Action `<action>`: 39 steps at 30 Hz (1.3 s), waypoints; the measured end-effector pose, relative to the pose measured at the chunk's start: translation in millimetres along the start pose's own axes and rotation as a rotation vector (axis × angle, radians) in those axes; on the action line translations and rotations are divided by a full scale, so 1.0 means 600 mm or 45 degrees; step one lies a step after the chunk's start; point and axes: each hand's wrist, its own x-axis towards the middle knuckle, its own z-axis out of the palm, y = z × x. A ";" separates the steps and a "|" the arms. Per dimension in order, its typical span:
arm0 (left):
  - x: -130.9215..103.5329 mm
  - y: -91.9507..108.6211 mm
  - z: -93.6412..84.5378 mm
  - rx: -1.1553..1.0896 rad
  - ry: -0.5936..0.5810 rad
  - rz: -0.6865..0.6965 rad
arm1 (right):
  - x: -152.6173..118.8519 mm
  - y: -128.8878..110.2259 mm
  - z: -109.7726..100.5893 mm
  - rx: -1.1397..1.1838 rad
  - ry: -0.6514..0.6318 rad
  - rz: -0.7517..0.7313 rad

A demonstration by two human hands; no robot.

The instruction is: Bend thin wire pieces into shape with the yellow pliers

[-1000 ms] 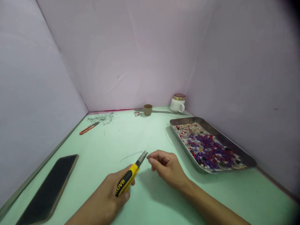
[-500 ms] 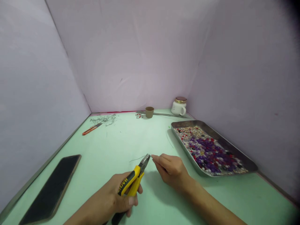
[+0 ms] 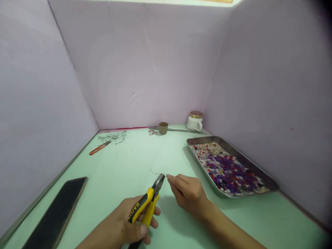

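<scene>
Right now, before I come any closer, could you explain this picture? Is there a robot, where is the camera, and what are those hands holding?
There is no robot here: these are a person's bare hands, seen by a camera worn on the head, looking forward and down.

The left hand holds yellow-and-black pliers. The right hand seems to pinch a fine wire near their tips.

On the pale green table, a dark phone-like slab lies at left, with orange-handled snips and scattered thin clippings beyond. At the back stand a small brown cup and a lidded white mug. At right, a metal tray holds many colored beads.
</scene>
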 end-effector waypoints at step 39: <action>-0.011 0.055 0.027 0.491 0.077 -0.055 | 0.009 -0.011 0.006 0.956 -0.285 0.874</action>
